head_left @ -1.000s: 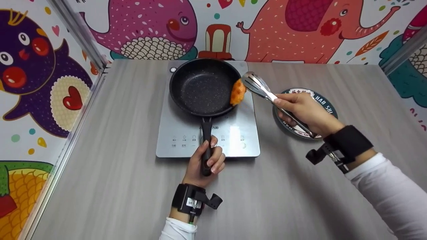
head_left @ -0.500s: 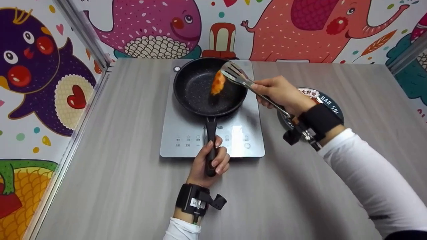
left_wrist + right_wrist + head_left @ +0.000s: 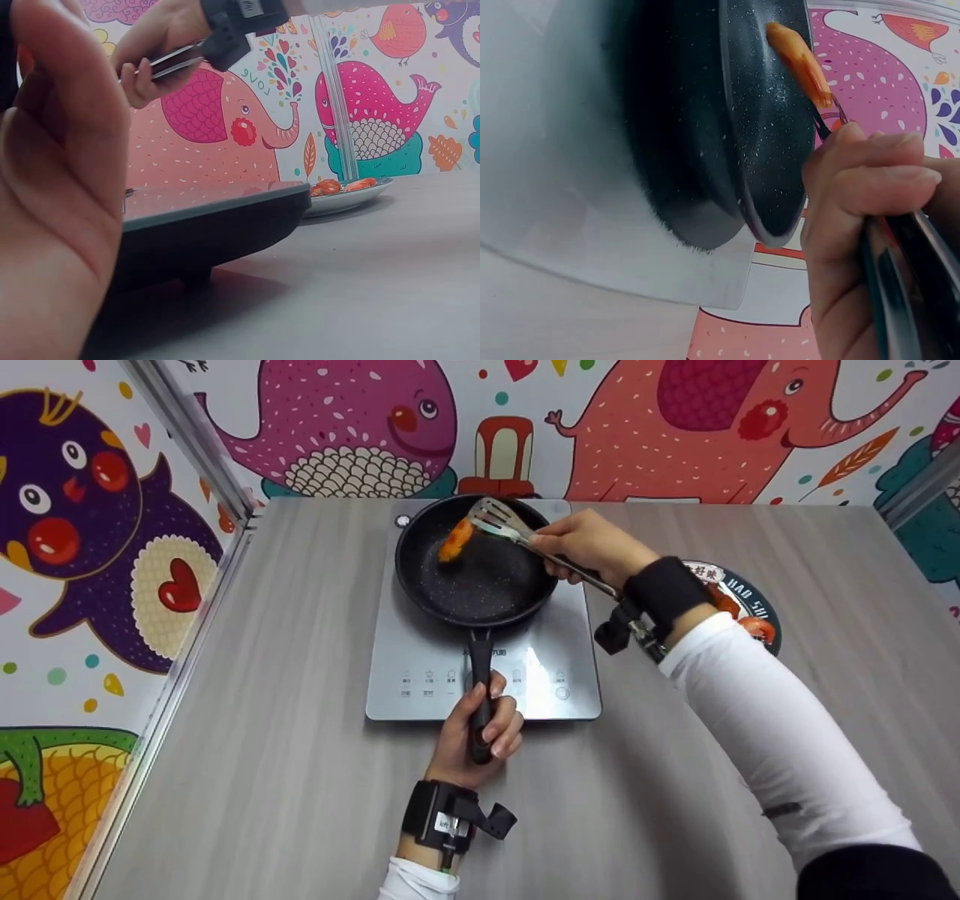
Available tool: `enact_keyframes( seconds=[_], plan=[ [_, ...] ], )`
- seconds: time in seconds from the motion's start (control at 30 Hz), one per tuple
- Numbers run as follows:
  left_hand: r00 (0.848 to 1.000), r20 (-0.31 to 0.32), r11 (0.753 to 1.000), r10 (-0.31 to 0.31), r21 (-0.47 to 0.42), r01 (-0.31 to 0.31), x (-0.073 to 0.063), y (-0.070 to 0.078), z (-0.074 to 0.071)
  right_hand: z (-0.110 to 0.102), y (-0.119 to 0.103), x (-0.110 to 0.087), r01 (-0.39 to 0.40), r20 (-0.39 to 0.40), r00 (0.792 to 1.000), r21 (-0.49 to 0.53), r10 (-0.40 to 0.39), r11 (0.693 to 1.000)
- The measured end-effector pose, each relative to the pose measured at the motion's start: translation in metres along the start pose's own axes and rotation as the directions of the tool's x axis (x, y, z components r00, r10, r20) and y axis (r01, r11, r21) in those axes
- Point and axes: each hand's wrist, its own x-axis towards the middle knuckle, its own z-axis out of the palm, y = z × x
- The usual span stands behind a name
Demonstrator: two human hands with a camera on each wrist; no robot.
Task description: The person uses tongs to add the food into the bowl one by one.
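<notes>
Two hands are at work, both with curled fingers. The left hand (image 3: 457,744) is wrapped round the handle (image 3: 481,656), thumb on one side and fingers closed over the other. The handle's long axis runs almost straight from the pan (image 3: 487,585) back toward the person, its tip showing just past the palm. The right hand (image 3: 596,547) pinches the tongs (image 3: 504,519) between thumb and fingers; in the right wrist view, their two arms lie side by side in the grip with a narrow gap between them.

The tongs slant across the pan's right rim, slotted end pointing away and to the left, other end back toward the right wrist. At that slotted end is an orange piece (image 3: 455,541), inside the pan's outline toward its far left part. Its long axis slopes from the tongs down and to the left, its free end pointing toward the person's left. Whether it touches the pan's floor, I cannot tell.

The pan is over the cooker (image 3: 577,652). Right of the cooker, partly behind the right forearm, a plate (image 3: 750,589) bears more orange-red food (image 3: 756,628).
</notes>
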Motion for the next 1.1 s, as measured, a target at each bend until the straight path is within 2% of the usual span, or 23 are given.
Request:
enact_keyframes(
  seconds=[0.4,0.8,1.0,1.1],
  plan=[
    [1.000,-0.015,1.000,-0.002,0.031,0.003,-0.001,-0.002,-0.001,0.009,-0.011,0.017,-0.007,0.038,0.999,-0.134,0.012,0.991],
    [1.000,-0.016,0.998,0.006,0.058,-0.005,0.001,-0.001,0.002,0.013,-0.020,0.033,-0.123,0.044,0.991,-0.128,0.130,0.984],
    [1.000,-0.008,0.998,0.003,0.070,-0.003,0.004,0.001,0.007,0.017,-0.020,0.036,-0.110,0.043,0.992,-0.120,0.116,0.987],
    [1.000,-0.003,0.998,0.005,0.067,-0.005,0.003,0.002,0.005,0.019,-0.021,0.038,-0.100,0.035,0.994,-0.124,0.105,0.987]
  ],
)
